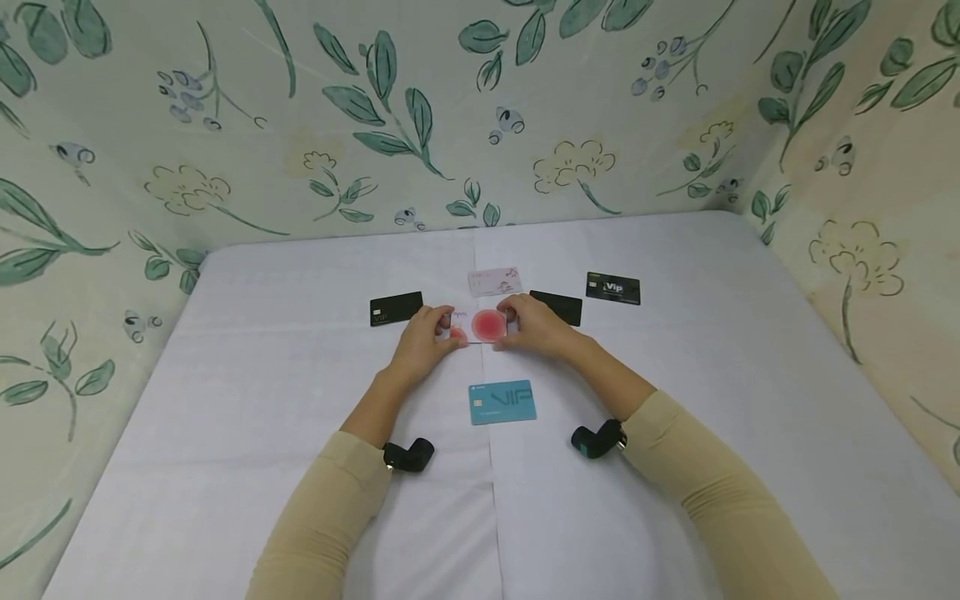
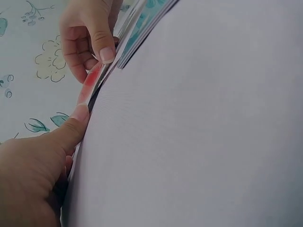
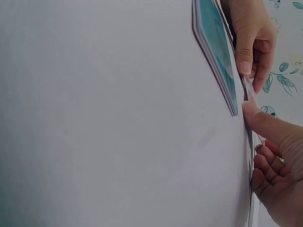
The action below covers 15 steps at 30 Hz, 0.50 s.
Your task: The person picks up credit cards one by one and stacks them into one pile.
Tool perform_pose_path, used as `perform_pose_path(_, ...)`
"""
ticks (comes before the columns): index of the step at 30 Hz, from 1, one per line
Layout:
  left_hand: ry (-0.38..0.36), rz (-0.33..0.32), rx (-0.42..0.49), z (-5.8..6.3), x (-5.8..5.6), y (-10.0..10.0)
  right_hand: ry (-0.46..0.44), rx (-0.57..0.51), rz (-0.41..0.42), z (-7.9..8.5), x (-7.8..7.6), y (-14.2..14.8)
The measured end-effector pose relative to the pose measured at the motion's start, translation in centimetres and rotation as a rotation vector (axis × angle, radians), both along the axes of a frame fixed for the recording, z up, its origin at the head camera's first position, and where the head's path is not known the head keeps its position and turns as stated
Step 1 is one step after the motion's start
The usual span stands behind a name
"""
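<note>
Setting: enclosed tabletop nook, home or studio indeterminable | Enclosure: cream wall covering printed with green leaves and yellow-outlined flowers [image 1: 480,171], on adjoining sides | Work surface: broad, white, cloth-covered table [image 1: 240,375]

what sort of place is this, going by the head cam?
Probably a staged indoor filming spot: a white-covered table, leaf-patterned walls close behind and beside it, and small black cameras worn at both wrists.

Leaf-and-flower backdrop [image 1: 480,92] behind and beside a creased white cloth [image 1: 247,400].
</note>
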<state>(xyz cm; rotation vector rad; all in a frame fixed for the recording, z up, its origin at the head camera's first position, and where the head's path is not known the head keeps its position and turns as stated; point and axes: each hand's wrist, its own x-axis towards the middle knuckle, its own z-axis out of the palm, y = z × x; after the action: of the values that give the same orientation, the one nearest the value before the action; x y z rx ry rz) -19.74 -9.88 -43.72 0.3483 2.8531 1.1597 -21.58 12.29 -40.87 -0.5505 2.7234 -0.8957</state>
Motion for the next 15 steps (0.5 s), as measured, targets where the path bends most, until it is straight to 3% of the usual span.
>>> perform_pose_path(15,-0.046,-0.072,0.015,0.35,0.92,-0.47,-0.004,-0.059,0.032,0.36,0.53,0.54)
